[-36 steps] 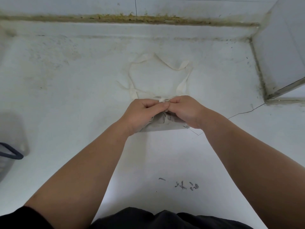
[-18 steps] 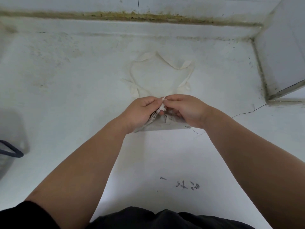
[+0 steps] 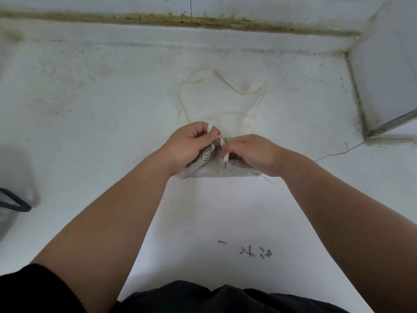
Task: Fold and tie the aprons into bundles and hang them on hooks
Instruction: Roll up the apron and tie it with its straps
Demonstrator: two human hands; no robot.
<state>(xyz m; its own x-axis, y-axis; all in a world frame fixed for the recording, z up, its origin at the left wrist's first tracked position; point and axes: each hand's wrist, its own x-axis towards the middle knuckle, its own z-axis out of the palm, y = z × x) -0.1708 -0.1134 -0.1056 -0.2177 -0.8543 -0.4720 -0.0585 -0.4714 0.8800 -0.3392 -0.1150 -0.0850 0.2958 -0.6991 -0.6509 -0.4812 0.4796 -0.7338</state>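
Observation:
A folded grey apron bundle (image 3: 215, 169) lies on the white counter (image 3: 94, 123) in the middle of the view. Its cream neck strap (image 3: 246, 90) trails away from me in a loose loop on the counter. My left hand (image 3: 188, 146) rests on the bundle's left end and pinches one cream tie end, which sticks up above its fingers. My right hand (image 3: 252, 153) pinches the other tie end (image 3: 225, 157), which hangs down over the bundle. The two ties cross between my hands. Most of the bundle is hidden under my hands.
A stained wall joint (image 3: 180, 19) runs along the back of the counter. A tiled block (image 3: 388, 82) closes the right side. A grey basket with a dark handle (image 3: 15, 204) stands at the left edge. Dark scribbles (image 3: 255, 253) mark the counter near me.
My hands have drawn slightly apart. The tie ends, earlier tucked between my fingertips, now show: one up in my left hand, one down from my right.

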